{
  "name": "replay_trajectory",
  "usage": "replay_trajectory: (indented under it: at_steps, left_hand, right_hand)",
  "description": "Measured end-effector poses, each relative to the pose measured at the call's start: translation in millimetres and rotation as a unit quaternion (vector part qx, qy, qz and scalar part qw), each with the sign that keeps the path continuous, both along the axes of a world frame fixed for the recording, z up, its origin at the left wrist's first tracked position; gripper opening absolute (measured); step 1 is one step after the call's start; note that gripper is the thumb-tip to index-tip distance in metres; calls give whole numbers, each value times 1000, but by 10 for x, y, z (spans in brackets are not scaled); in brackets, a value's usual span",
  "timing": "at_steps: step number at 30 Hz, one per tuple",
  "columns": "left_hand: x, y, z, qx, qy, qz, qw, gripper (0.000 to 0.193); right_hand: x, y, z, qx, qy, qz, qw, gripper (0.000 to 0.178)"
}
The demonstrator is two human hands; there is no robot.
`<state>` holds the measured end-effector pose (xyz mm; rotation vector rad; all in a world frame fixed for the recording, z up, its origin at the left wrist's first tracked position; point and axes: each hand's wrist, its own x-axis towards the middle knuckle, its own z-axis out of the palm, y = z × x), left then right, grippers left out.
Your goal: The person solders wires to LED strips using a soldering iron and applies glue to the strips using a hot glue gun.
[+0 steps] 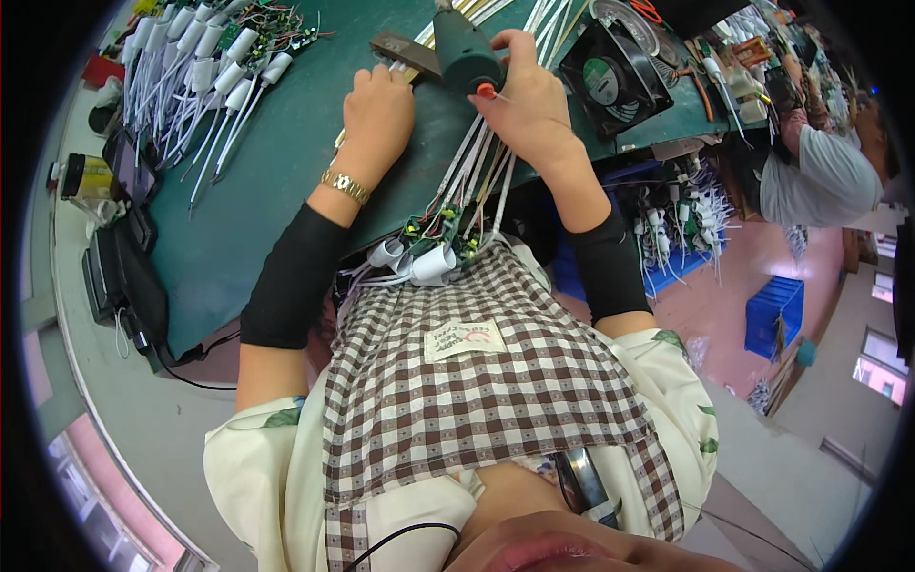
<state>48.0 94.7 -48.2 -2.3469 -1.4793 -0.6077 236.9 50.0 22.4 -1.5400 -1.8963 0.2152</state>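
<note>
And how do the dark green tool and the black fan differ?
The dark green tool has a rounded body, while the black fan has a squarish frame. The tool is in the right hand; the fan rests on the table. Both are dark-coloured.

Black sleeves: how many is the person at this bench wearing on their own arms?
2: the left sleeve is on the forearm behind the left hand, the right sleeve behind the right hand. None appears hidden.
</note>
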Motion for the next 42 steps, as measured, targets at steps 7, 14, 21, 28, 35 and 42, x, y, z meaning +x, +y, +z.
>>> replay_trajectory:
  at_steps: [7,14,21,28,35,42]
  left_hand:
    - [-45,-581,160,-124,-30,38,991,27]
    - [-292,-1039,450,-241,56,42,968,81]
    - [-390,-1036,228,-275,-64,-42,958,74]
    - [-217,-1064,213,-296,-177,4,939,68]
    - [-591,-1233,392,-262,-67,-45,962,74]
    - [-662,-1220,274,-273,-81,-31,958,65]
  right_hand:
    - [-78,-343,-70,-23,3,13,1000,62]
    - [39,-328,-373,13,-9,3,1000,74]
    - [192,-362,-467,125,88,39,987,76]
    - [275,-510,-257,36,475,-21,879,41]
    - [355,-779,-93,-35,627,86,774,35]
    - [-10,-790,-122,-41,625,134,768,35]
